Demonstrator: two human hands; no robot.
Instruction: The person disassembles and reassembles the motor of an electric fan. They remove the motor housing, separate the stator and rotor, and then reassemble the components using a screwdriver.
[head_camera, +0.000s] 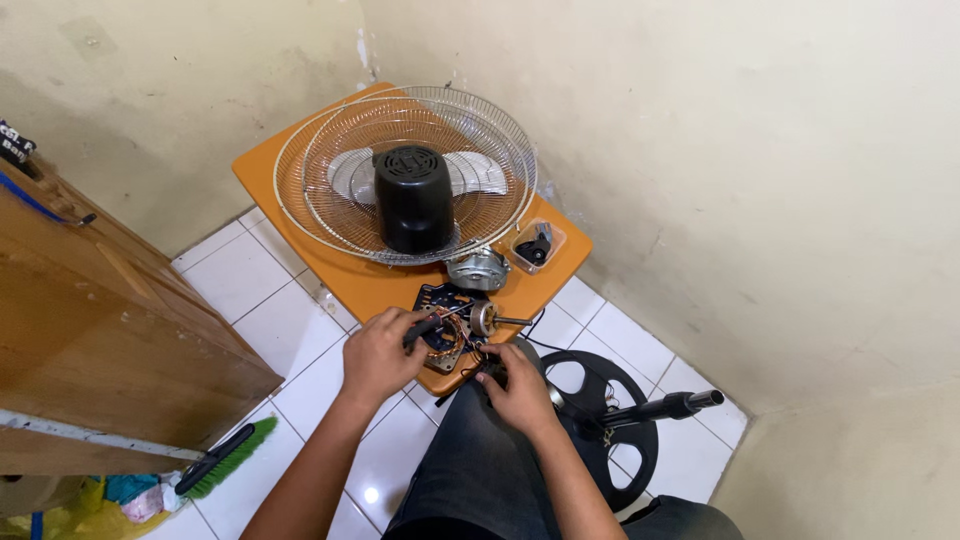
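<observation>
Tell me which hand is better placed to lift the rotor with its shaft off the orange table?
Probably the left hand. It rests at the stator with copper windings, just beside the rotor on the orange table. The right hand is lower, at the table's near edge, busy with a small dark part.

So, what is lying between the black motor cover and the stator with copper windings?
In the head view, a silvery metal motor housing lies between the black motor cover and the stator, on the orange table.
</observation>
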